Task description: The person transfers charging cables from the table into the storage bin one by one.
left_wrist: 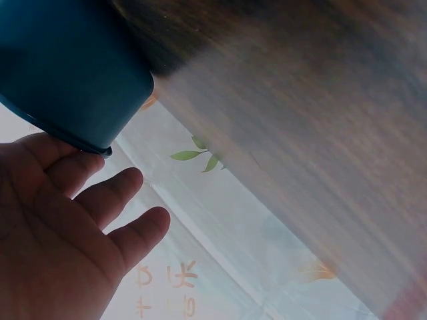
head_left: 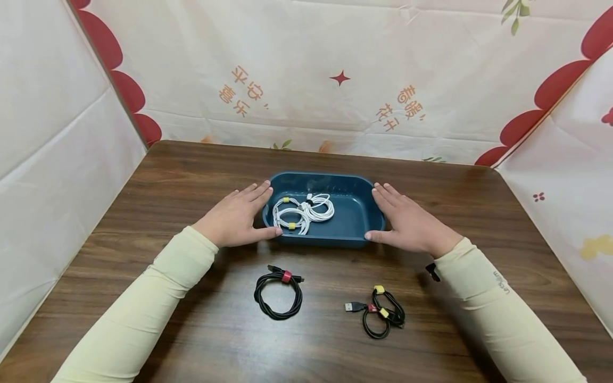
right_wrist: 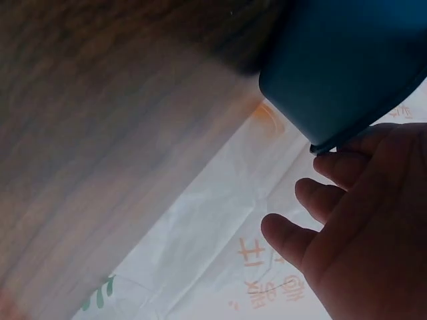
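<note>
A dark blue plastic basin [head_left: 347,221] stands on the table, holding white coiled cables [head_left: 321,215] at its left side, some with yellow ties and one with a black tie. At the basin's left end my left hand [head_left: 241,215] touches the rim, fingers extended and thumb at the near corner. My right hand [head_left: 407,218] mirrors it on the right end. In the left wrist view, fingertips meet the rim of the basin [left_wrist: 73,67] from outside. The right wrist view has fingertips likewise at the basin's rim [right_wrist: 327,147].
Nearer than the basin lies a coiled black cable [head_left: 278,315] with a red tie. To its right is another black cable bundle [head_left: 395,318] with yellow and red ties and a USB plug. Printed cloth [head_left: 306,80] hangs behind the wooden table [head_left: 206,340] and along both sides.
</note>
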